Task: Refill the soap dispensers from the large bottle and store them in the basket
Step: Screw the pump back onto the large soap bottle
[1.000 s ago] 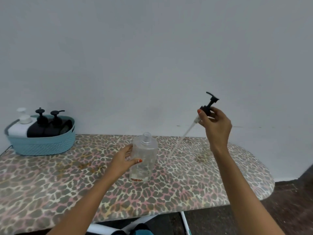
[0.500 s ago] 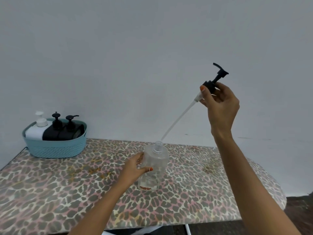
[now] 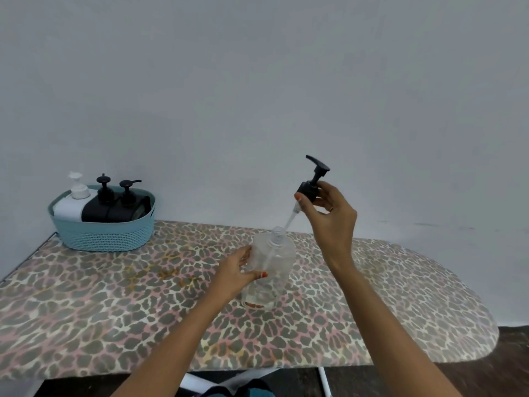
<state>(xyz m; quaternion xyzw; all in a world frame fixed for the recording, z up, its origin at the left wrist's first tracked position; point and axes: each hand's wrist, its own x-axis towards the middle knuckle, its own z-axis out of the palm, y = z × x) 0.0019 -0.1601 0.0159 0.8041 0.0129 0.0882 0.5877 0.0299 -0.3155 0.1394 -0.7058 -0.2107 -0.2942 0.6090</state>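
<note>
- Clear bottle [image 3: 269, 270] is standing in the middle of the frame on the spotty board [image 3: 114, 310]; the left hand [image 3: 234, 273] is wrapping round its side so it is not tipping
- The right hand [image 3: 329, 216] is pinching the black pump [image 3: 310, 186] a bit higher and to the right; the thin tube [image 3: 289, 223] is slanting down into the open neck, so I think the pump is being put in
- The blue basket [image 3: 106, 233] is sitting at the left by the wall; one white dispenser [image 3: 71, 204] and two black dispensers [image 3: 106, 210] are standing inside, well apart from the hands
</note>
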